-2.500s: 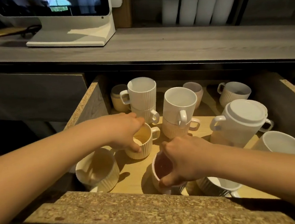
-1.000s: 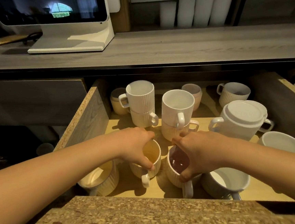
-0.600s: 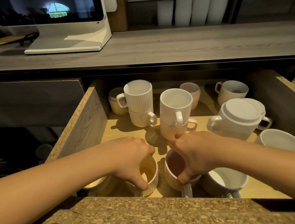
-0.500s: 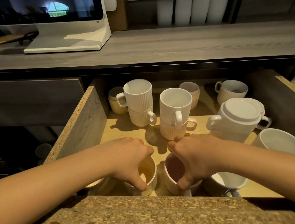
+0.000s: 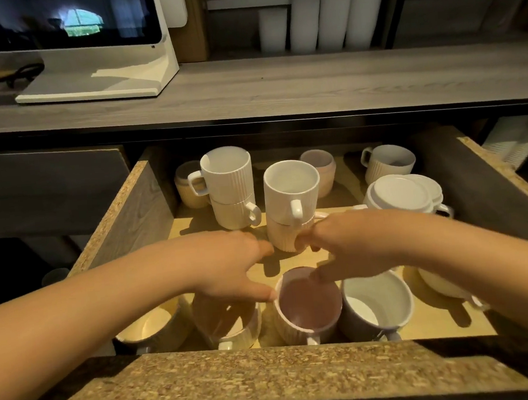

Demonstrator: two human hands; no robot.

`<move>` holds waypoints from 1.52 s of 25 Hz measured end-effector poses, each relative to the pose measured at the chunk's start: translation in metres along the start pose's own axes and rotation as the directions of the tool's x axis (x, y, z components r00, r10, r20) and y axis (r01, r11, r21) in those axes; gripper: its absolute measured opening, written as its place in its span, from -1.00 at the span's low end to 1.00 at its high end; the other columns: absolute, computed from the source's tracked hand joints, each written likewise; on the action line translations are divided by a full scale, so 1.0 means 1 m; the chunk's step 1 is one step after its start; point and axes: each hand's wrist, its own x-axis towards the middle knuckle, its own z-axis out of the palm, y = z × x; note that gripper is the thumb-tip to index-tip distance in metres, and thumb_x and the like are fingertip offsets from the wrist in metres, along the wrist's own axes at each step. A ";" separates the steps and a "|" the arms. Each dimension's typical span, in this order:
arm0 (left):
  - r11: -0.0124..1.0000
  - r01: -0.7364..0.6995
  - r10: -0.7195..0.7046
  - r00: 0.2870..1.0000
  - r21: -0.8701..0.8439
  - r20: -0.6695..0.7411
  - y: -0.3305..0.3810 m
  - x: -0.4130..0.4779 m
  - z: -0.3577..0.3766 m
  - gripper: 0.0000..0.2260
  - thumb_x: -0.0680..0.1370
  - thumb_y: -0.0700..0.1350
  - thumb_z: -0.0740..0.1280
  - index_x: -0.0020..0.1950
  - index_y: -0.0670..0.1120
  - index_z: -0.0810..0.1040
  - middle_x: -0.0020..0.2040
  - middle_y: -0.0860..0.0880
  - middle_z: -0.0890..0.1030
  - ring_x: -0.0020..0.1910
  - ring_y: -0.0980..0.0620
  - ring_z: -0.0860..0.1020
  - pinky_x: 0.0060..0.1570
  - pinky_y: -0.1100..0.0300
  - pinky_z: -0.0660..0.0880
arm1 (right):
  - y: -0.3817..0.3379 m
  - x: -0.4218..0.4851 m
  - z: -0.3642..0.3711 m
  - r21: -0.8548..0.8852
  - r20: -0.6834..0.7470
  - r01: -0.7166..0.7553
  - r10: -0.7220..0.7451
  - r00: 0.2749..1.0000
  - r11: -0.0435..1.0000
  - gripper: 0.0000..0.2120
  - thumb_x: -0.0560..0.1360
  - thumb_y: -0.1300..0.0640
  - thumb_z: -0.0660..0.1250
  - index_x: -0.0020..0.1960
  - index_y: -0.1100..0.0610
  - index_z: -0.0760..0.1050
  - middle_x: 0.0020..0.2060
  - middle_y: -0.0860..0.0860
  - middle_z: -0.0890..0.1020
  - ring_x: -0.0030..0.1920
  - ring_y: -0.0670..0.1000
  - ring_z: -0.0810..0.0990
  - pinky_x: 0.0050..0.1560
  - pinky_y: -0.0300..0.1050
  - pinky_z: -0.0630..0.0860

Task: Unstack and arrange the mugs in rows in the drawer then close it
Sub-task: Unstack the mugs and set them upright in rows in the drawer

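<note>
Head view, pink mug [image 5: 308,306] just under left hand [image 5: 230,263] and right hand [image 5: 353,249]

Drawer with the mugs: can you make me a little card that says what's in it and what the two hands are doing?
drawer: open
front row, left to right: left cream mug, second cream mug, pink mug, white mug
stacks not yet split: left stack, middle stack, two mugs each
left hand: fingers spread, holds nothing, over the second cream mug
right hand: above the pink mug, fingertips by the middle stack; blurred, grip unclear
</note>
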 end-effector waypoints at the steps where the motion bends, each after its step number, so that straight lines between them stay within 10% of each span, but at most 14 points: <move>1: 0.999 -0.031 0.031 0.999 -0.016 -0.032 0.006 0.004 -0.005 -0.42 0.51 0.23 0.23 0.45 0.04 0.22 0.36 0.02 0.42 0.26 0.02 0.44 0.22 0.12 0.43 | 0.006 -0.006 -0.001 0.004 -0.003 -0.019 0.019 1.000 1.000 -0.50 0.51 -0.10 0.28 0.41 0.00 0.31 0.26 -0.02 0.53 0.17 0.02 0.55 0.03 -0.19 0.54; 25: 0.994 -0.109 0.109 0.994 0.018 0.007 0.059 0.050 0.005 -0.46 0.45 0.24 0.30 0.35 0.02 0.36 0.25 0.00 0.51 0.15 0.01 0.49 0.01 0.20 0.46 | 0.035 -0.054 0.039 0.087 0.067 -0.205 0.199 0.978 0.975 -0.37 0.39 -0.18 0.39 0.36 0.03 0.34 0.23 -0.02 0.53 0.15 0.03 0.52 0.07 -0.17 0.48; 32: 0.972 -0.230 0.214 0.953 -0.052 -0.213 0.074 0.058 -0.024 -0.52 0.49 0.20 0.27 0.35 0.03 0.35 0.26 0.04 0.50 0.15 0.06 0.50 0.12 0.13 0.51 | 0.077 -0.096 0.006 0.084 0.049 -0.329 0.326 0.944 0.941 -0.75 0.52 0.02 0.30 0.17 0.03 0.54 0.09 -0.04 0.63 0.03 -0.02 0.59 -0.01 -0.24 0.52; 38: 0.956 -0.293 0.293 0.950 0.013 -0.105 0.103 0.082 -0.008 -0.52 0.47 0.23 0.30 0.25 -0.05 0.46 0.12 -0.04 0.58 0.03 -0.02 0.54 0.04 0.00 0.52 | 0.118 -0.093 0.026 0.023 0.078 -0.481 0.478 0.875 0.877 -0.41 0.41 -0.07 0.42 0.37 0.06 0.35 0.21 0.03 0.52 0.12 0.04 0.53 0.04 -0.19 0.52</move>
